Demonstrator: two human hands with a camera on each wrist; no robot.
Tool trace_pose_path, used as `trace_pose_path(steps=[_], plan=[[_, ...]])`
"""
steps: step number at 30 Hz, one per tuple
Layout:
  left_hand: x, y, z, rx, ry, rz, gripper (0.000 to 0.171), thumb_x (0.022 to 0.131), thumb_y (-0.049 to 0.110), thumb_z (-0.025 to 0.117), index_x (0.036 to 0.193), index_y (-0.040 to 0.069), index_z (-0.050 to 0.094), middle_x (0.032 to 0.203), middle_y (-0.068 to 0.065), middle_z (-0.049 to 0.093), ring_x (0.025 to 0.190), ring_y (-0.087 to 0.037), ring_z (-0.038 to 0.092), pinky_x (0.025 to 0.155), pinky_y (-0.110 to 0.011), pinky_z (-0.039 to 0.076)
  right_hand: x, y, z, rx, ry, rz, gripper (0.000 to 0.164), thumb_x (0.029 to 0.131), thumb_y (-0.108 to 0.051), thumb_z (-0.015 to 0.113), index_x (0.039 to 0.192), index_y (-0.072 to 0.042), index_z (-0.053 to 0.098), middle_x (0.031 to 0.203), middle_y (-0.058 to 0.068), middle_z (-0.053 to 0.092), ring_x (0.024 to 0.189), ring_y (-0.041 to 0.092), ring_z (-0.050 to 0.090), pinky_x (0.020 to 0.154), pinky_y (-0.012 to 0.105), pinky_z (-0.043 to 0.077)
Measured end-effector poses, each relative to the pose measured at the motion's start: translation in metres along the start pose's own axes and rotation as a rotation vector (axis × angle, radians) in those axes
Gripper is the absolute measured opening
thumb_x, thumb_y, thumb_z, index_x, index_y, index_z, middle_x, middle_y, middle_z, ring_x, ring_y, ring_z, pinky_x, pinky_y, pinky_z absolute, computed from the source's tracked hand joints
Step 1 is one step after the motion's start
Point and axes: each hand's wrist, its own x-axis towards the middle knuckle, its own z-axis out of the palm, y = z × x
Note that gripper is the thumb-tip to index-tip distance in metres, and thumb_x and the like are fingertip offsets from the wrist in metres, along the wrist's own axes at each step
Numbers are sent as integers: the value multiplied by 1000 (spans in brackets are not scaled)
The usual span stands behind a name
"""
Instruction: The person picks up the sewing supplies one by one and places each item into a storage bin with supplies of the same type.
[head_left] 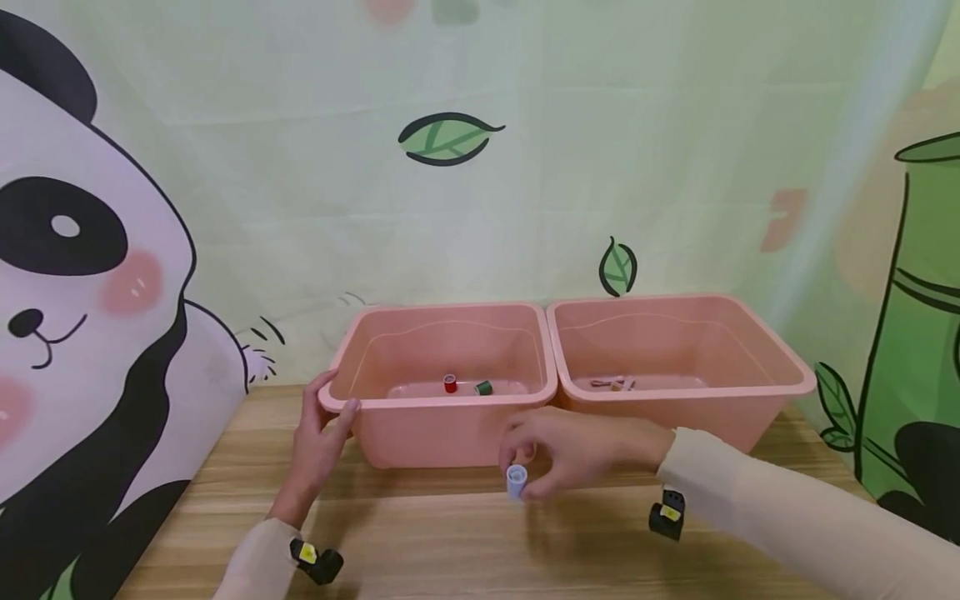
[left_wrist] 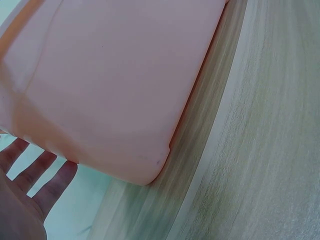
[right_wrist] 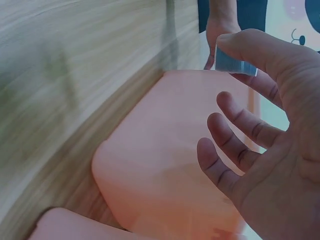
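My right hand (head_left: 573, 450) pinches a small light blue cylinder (head_left: 516, 482) between thumb and index finger, in front of the left pink bin (head_left: 442, 433). Its upper end looks hollow, with a ring inside. In the right wrist view the blue cylinder (right_wrist: 234, 64) sits under the thumb tip, while the other fingers are spread and bent. My left hand (head_left: 321, 437) holds the near left corner of that bin's rim, its thumb over the edge. Seen from the left wrist, the left hand's fingers (left_wrist: 55, 185) touch the bin's side wall (left_wrist: 115, 90).
Inside the left bin lie a red cylinder (head_left: 450, 383) and a green cylinder (head_left: 483, 388). A second pink bin (head_left: 675, 404) stands against its right side, with small pinkish pieces (head_left: 615, 383) in it. Both stand on a wood-grain table (head_left: 450, 550) before a printed cloth backdrop (head_left: 315, 183).
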Motion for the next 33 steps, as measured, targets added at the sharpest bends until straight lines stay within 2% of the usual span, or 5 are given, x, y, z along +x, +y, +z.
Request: trace_pose_path(steps=[12,20,33], plan=[[-1,0,0,-6,-2,-10,67,104,37,60,159,36,23,159,-7,37,123,-27,49,88,-31,59,2,-16,-22,-74,26,16,20,89,-28,82,104,-33,70,102,-14,57,98,20,55,81,30,50],[1,-2,-1,-11,-3,-10,66,105,34,60,160,36,23,159,-8,37,123,-26,49,86,-28,59,4,-20,-29,-64,20,35,20,89,-26,82,104,-31,69,99,-12,56,96,20,56,78,27,52],[-1,0,0,-7,-3,-6,66,104,37,60,159,36,23,158,-7,39,122,-26,49,86,-25,58,11,-20,-39,-47,49,35,21,88,-24,82,105,-27,71,102,-12,58,99,20,56,76,35,57]])
